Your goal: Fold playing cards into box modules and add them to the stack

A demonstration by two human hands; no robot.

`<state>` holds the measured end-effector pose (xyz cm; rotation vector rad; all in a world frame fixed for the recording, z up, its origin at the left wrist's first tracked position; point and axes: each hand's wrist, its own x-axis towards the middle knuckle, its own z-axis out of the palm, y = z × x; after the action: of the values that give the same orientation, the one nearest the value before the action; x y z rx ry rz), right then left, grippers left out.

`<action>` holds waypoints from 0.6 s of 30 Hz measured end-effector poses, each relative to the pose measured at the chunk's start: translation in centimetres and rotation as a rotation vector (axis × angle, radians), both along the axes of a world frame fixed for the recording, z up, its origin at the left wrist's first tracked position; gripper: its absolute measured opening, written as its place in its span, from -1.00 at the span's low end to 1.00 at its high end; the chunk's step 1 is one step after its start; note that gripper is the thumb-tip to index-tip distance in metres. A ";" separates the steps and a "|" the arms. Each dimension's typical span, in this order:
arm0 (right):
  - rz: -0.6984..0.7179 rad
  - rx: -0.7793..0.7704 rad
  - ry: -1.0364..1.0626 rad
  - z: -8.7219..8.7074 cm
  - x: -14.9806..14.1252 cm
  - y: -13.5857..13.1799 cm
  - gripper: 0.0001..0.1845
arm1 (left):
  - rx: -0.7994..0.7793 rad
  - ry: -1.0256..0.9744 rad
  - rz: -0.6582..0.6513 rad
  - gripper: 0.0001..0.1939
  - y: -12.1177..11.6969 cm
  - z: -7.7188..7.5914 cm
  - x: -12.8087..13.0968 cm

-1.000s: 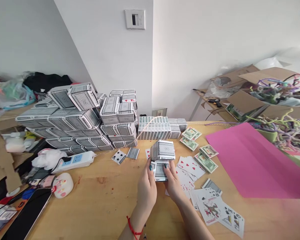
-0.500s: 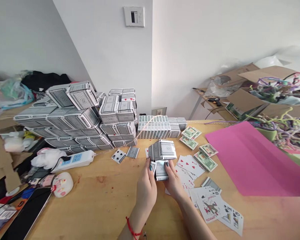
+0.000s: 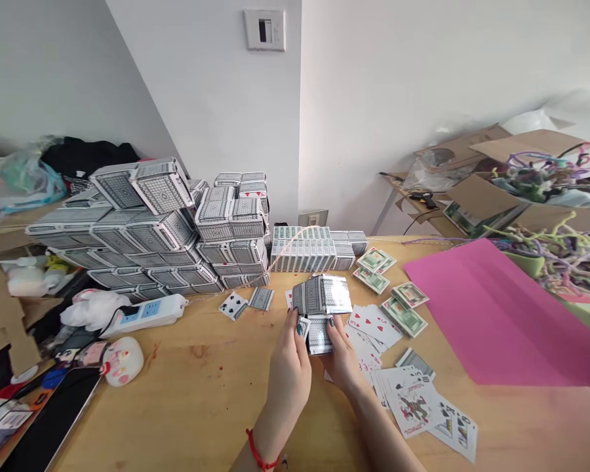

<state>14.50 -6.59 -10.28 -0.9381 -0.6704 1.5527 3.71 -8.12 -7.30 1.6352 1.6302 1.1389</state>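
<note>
Both my hands meet at the middle of the wooden table (image 3: 201, 393). My left hand (image 3: 289, 367) and my right hand (image 3: 343, 359) are closed around a small folded piece made of grey-backed playing cards (image 3: 317, 333). Just beyond it, touching my fingertips, stands a box-like block of folded cards (image 3: 321, 294). Loose face-up cards (image 3: 373, 324) lie to the right of my right hand, and further face-up cards with a joker (image 3: 415, 406) lie nearer me.
A big pile of card blocks (image 3: 147, 229) fills the back left, with a flat row of blocks (image 3: 307, 252) behind my hands. Toy banknotes (image 3: 403, 308), a pink sheet (image 3: 501, 314), a power strip (image 3: 145, 313) and a dark tablet (image 3: 54, 419) lie around.
The block behind my hands has tipped slightly, its top turning more to the right. My hands stay on the small card piece, shifted a little.
</note>
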 end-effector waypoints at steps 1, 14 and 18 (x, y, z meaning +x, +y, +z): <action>-0.012 0.003 -0.021 0.0 0.0 0.0 -0.37 | 0.021 0.004 0.009 -0.57 0.0 0.0 0.1; -0.230 0.143 -0.301 -1.5 -0.1 0.0 -0.40 | 0.257 0.120 0.159 -0.78 -1.3 0.3 0.4; -0.252 0.156 -0.303 -0.8 -0.1 -0.2 -0.37 | 0.036 -0.142 0.160 -0.80 -0.8 -0.2 0.5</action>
<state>14.37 -6.76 -11.08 -1.1042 -0.8384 1.1307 4.25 -8.94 -7.47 1.4308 1.6804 1.3390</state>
